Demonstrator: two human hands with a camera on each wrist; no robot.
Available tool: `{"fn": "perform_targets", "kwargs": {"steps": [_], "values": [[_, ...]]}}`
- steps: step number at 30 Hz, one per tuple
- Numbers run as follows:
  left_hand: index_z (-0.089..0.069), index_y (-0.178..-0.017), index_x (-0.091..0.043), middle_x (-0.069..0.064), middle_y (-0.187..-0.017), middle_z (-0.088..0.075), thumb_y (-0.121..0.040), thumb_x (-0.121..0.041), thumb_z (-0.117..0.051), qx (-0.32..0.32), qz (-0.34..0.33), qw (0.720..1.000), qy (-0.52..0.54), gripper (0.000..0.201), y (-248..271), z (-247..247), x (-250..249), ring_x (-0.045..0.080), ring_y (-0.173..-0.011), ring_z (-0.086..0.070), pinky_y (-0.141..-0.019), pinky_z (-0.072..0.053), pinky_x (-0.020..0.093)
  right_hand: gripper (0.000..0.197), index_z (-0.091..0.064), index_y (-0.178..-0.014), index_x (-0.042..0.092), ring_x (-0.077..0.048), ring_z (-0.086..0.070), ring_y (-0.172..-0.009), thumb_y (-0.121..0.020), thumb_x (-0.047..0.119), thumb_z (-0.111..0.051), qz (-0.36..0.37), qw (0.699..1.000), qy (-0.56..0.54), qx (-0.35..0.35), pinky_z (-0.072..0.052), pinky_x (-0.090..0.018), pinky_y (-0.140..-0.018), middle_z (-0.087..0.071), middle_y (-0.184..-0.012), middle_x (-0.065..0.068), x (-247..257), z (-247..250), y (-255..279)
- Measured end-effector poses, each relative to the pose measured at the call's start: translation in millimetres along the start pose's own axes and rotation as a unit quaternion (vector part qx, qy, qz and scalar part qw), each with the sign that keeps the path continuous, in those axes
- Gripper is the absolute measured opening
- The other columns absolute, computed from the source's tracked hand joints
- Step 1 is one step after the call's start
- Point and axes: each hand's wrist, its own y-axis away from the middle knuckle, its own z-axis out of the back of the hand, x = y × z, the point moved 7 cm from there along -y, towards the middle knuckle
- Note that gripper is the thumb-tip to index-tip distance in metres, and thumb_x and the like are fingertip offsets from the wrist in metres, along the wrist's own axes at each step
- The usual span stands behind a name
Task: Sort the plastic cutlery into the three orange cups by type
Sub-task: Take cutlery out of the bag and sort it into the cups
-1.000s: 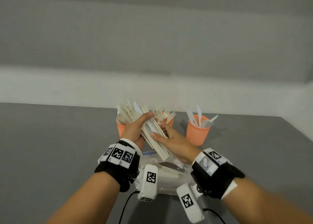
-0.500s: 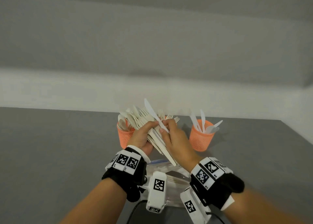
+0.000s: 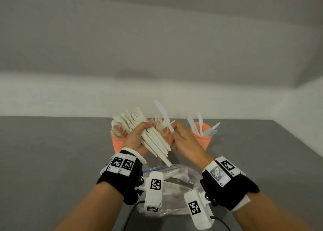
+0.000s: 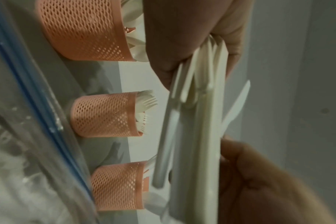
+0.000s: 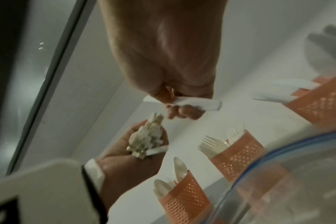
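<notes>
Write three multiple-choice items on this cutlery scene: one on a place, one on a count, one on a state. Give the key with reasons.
1. Where does the clear zip plastic bag lie?
A. on the grey table, under the wrists
B. inside a cup
C. behind the cups

2. How many orange mesh cups stand in the left wrist view?
A. one
B. two
C. three

3. What does the right hand hold?
A. nothing
B. a single white plastic knife
C. a cup

Key: 1 A, the bag lies on the table beneath both wrists. 2 C, the spoon cup, fork cup and knife cup all show. 3 B, its fingers pinch the knife's handle, while the left hand grips the bundle of cream plastic cutlery.
</notes>
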Motion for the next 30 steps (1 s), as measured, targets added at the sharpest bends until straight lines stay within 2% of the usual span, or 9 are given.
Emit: {"fn": "perform_targets", "kwargs": {"steps": [3,6,10,13,16,22,26,28,30], "values": [[-0.059,-0.069,-0.010,0.003,-0.056,-0.064,-0.082,-0.001,-0.058,-0.022,-0.010,1.000,0.016,0.015,-3.6,6.5,-5.3,0.012,-0.053,-0.065,-0.054,-0.056,0.025,0.018,-0.045,-0.092,0.026,0.000,-0.051,-0.055,-0.099,0.013,-0.034,-0.004,0.995,-0.088,-0.047,-0.044,-0.013,-0.060,-0.051,-0.064,0.004,-9.8,30.8,-2.8],[-0.058,-0.072,-0.013,0.002,-0.060,-0.066,-0.081,-0.005,-0.062,-0.039,-0.010,0.999,0.007,0.013,-8.3,12.1,-5.2,0.010,-0.059,-0.066,-0.059,-0.056,0.026,0.015,-0.049,-0.091,0.012,-0.006,-0.057,-0.065,-0.097,0.006,-0.037,-0.061,0.980,-0.172,-0.076,-0.046,-0.016,-0.067,-0.056,-0.074,-0.003,-44.0,66.5,-9.2],[-0.064,-0.060,-0.012,0.002,-0.059,-0.065,-0.082,-0.005,-0.060,-0.039,-0.026,0.999,0.003,0.024,-9.6,0.7,-0.3,0.010,-0.055,-0.065,-0.055,-0.056,0.026,0.019,-0.058,-0.095,0.005,-0.011,-0.057,-0.071,-0.097,0.010,-0.040,-0.141,0.979,-0.150,-0.006,-0.049,-0.018,-0.070,-0.059,-0.079,-0.005,-98.7,74.0,0.0],[-0.064,-0.055,-0.011,0.002,-0.055,-0.063,-0.086,-0.005,-0.056,-0.031,-0.042,0.999,-0.005,0.032,-7.5,-16.7,7.2,0.011,-0.049,-0.064,-0.050,-0.055,0.025,0.023,-0.058,-0.098,0.009,-0.015,-0.059,-0.087,-0.099,0.016,-0.037,-0.116,0.979,-0.141,-0.093,-0.044,-0.024,-0.085,-0.063,-0.088,-0.003,-122.6,102.9,-9.9],[-0.062,-0.058,-0.011,0.001,-0.053,-0.063,-0.087,-0.007,-0.055,-0.023,-0.043,0.999,-0.009,0.030,-7.2,-33.3,15.1,0.011,-0.047,-0.063,-0.050,-0.055,0.024,0.019,-0.051,-0.099,0.010,-0.022,-0.057,-0.094,-0.100,0.013,-0.032,-0.104,0.956,-0.224,-0.160,-0.046,-0.029,-0.084,-0.062,-0.095,-0.010,-132.5,125.7,-34.0],[-0.056,-0.065,-0.006,0.005,-0.051,-0.060,-0.087,-0.007,-0.054,-0.067,-0.029,0.997,0.003,0.022,-11.6,-48.9,32.3,0.015,-0.042,-0.062,-0.046,-0.055,0.029,0.027,-0.048,-0.122,0.005,-0.017,-0.051,-0.103,-0.095,0.007,-0.043,-0.101,0.976,-0.164,-0.101,-0.043,-0.013,-0.077,-0.054,-0.111,-0.007,-141.1,113.2,-58.2],[-0.054,-0.064,-0.006,0.007,-0.053,-0.061,-0.086,-0.008,-0.056,-0.101,-0.024,0.994,-0.035,0.022,-15.1,-45.9,36.6,0.020,-0.047,-0.064,-0.048,-0.057,0.033,0.051,-0.040,-0.133,0.009,-0.009,-0.043,-0.113,-0.085,-0.002,-0.054,0.060,0.985,-0.018,-0.163,-0.032,0.003,-0.086,-0.043,-0.122,-0.003,-99.5,123.0,-48.1],[-0.059,-0.072,-0.002,0.013,-0.074,-0.062,-0.080,-0.007,-0.063,-0.115,-0.043,0.991,-0.053,0.010,-18.7,-41.3,38.5,0.027,-0.069,-0.068,-0.061,-0.059,0.038,0.047,-0.048,-0.128,0.013,-0.005,-0.049,-0.109,-0.083,0.018,-0.063,0.127,0.988,-0.007,-0.086,-0.035,-0.004,-0.094,-0.049,-0.117,0.001,-66.1,101.6,-38.0],[-0.062,-0.092,0.001,0.021,-0.095,-0.061,-0.078,-0.009,-0.066,-0.111,-0.044,0.992,-0.046,0.018,-17.5,-46.8,43.6,0.036,-0.093,-0.066,-0.070,-0.058,0.043,0.060,-0.048,-0.129,0.016,-0.004,-0.052,-0.106,-0.077,0.038,-0.067,0.128,0.989,0.012,0.069,-0.042,-0.015,-0.094,-0.053,-0.115,0.006,-43.1,64.2,-26.6]]}}
